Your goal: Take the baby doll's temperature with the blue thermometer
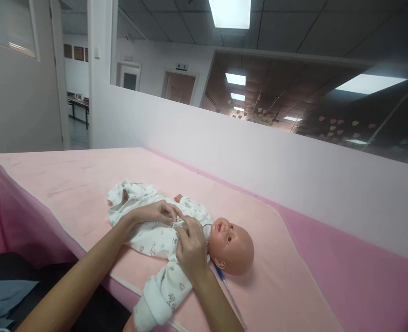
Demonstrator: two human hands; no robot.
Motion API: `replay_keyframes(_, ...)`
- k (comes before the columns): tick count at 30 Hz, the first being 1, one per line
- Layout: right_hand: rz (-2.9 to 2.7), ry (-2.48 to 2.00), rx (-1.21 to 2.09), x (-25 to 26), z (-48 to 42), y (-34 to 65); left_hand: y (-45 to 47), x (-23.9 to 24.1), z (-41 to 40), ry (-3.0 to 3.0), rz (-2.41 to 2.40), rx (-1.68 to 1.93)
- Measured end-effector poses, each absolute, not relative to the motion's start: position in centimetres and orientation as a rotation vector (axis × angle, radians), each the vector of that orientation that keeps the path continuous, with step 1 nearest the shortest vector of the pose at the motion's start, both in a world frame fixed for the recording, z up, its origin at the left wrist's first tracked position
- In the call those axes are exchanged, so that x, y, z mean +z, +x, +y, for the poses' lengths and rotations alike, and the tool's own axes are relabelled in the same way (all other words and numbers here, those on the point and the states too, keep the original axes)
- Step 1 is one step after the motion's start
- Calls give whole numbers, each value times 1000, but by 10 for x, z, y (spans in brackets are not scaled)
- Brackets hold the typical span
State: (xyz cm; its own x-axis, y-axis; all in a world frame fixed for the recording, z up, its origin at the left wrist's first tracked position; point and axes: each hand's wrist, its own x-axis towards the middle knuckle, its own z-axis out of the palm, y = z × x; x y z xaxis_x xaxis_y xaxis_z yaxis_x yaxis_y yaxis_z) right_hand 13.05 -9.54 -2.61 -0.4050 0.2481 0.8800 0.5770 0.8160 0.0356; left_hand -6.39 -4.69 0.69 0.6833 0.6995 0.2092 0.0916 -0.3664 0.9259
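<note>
A baby doll (236, 249) lies on its back on the table, its head to the right. It wears a white printed baby outfit (153, 242). Over the doll's chest my left hand (158, 212) bends in from the left, its fingers pinched at the front of the outfit. My right hand (192, 246) meets it there, thumb and fingers closed on the same cloth near the neckline. The fingertips of both hands nearly touch, and the small part between them is mostly hidden. One sleeve (171, 286) stretches toward me, folded back at its end.
A pale pink mat (269, 286) covers the table over a darker pink cloth (328, 246). A thin pale stick with a blue end (219, 272) lies beside the doll's head. A white wall with a window (276, 101) rises behind; a doorway (77, 92) stands at the left.
</note>
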Motion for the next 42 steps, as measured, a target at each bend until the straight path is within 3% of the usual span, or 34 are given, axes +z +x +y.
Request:
replay_keyframes(11,-2235,-593,-422,-22,-97,132,-64,6,-47,1822,595,779)
replay_keyframes(42,-2158,-596,-425,-23,-96,132,-63,5,-49,1758,724,798)
